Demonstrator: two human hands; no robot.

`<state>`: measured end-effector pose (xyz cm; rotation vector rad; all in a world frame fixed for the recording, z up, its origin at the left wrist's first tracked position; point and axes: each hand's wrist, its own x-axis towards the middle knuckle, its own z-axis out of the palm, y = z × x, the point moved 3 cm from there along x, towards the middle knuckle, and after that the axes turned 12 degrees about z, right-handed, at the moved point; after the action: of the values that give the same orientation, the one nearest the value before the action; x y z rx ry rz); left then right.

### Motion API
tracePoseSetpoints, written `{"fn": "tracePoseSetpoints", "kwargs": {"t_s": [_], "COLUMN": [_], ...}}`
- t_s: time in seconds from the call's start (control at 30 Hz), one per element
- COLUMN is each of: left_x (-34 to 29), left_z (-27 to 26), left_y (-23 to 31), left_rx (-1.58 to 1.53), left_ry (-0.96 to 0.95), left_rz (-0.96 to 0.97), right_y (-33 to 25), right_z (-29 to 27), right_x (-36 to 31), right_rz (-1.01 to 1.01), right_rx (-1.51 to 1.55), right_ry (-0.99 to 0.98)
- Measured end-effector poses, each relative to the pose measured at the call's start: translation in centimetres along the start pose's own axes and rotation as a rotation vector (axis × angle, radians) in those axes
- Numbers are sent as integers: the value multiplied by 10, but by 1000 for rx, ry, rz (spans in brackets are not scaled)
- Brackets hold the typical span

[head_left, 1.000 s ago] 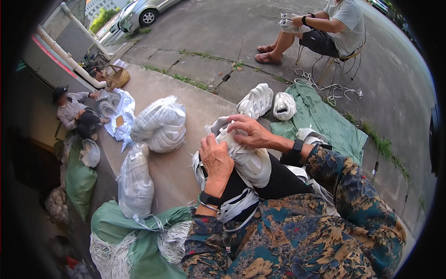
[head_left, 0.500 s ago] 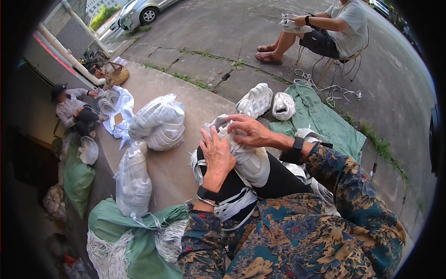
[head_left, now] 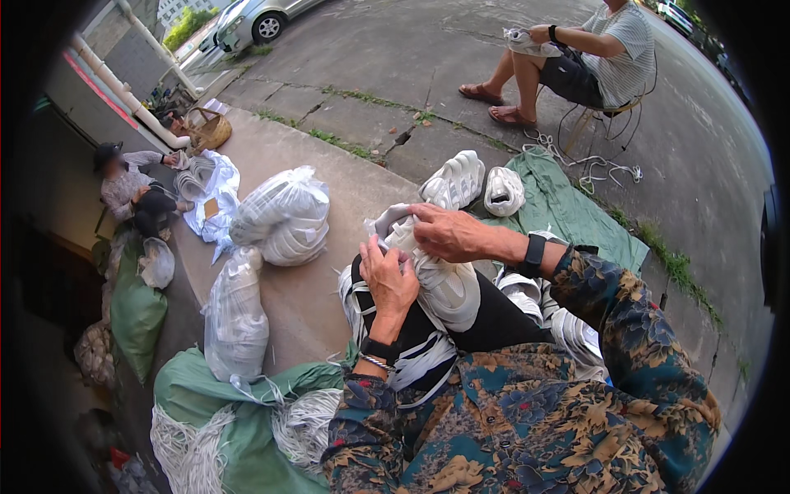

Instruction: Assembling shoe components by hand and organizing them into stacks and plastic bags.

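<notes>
A white-and-grey shoe upper [head_left: 451, 298] rests on my black-clad thighs, its toe toward me. My right hand [head_left: 448, 235] pinches its collar from the right, fingertips at the opening. On the other side my left hand [head_left: 388, 281] has bent fingers gripping the upper's left edge; what lies under the fingertips is partly hidden. A bundle of loose white laces [head_left: 420, 366] lies over my left thigh. To the right of my lap, more white shoe uppers [head_left: 520, 295] are partly covered by my right arm.
Ahead, a nested stack of uppers [head_left: 454, 179] and a single one [head_left: 504, 191] sit by a green sheet [head_left: 568, 210]. Plastic-bagged uppers [head_left: 284, 216] stand left, above a green sack [head_left: 185, 383] with white laces [head_left: 193, 440]. Two people [head_left: 613, 49] sit nearby, also handling uppers.
My right hand has closed from spread fingers into a pinch on the collar. The left hand's fingers have curled in and shifted slightly. The seated person at right has moved their feet.
</notes>
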<state>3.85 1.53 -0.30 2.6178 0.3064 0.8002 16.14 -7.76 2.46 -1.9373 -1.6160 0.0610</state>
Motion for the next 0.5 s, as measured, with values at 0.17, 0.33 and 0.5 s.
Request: {"fn": "tracePoseSetpoints", "kwargs": {"t_s": [0.17, 0.33, 0.5], "left_x": [4, 0, 0], "left_z": [19, 27, 26], "left_y": [-4, -10, -11], "left_rx": [-15, -146, -179], "left_ry": [61, 121, 121], "left_rz": [-77, -112, -113], "right_y": [3, -4, -2], "right_z": [6, 4, 10], "right_x": [6, 5, 3], "right_rz": [-15, 30, 126], "right_rx": [-60, -143, -247], "right_ry": [-62, -121, -115]}}
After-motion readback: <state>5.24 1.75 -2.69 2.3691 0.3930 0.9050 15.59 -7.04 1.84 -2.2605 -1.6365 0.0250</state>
